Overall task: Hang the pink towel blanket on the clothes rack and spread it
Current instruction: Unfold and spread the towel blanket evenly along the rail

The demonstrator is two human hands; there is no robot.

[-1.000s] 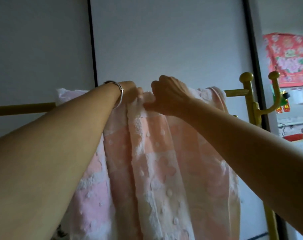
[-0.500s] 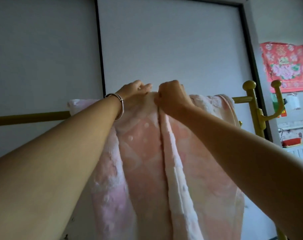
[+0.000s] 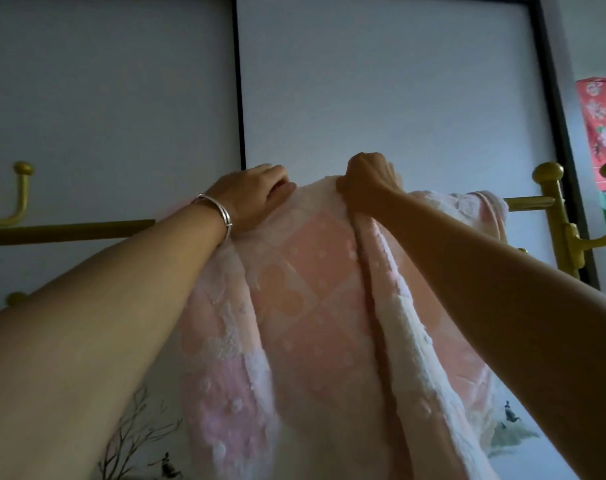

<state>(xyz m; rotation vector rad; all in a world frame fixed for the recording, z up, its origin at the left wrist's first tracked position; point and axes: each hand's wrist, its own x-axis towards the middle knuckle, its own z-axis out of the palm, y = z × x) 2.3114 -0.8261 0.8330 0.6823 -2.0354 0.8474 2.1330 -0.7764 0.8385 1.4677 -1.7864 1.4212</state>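
One pink terry towel blanket with a paler raised pattern (image 3: 305, 306) is the largest thing in view. It is already draped over the horizontal bar of the one gold-painted metal clothes rack (image 3: 69, 232), hanging from the middle of the bar toward its right end. It is not yet flat: a thick fold runs down from the bar under the right arm, and the cloth bunches near the right-hand post.

Two bare hands work at the top edge, on the bar. The left hand (image 3: 256, 194) lies over the blanket with its fingers curled over the bar, pressing or holding the cloth there; how firmly it grips I cannot tell. The right hand (image 3: 369, 181) is closed in a fist, pinching a ridge of the blanket at the top of the fold.

To do this step well, I judge the hands should draw apart along the bar: the left anchoring or sliding toward the bare left length of bar, the right carrying its ridge toward the right end so the fold opens. Pulling level with the bar, not downward, should keep the blanket from slipping off the far side.

By count: one blanket, one rack, two upright knobbed posts, two hands, three curved gold hooks in sight, one red flowered hanging (image 3: 603, 109) at the right edge, and one silver bangle (image 3: 222, 216) on the left wrist.
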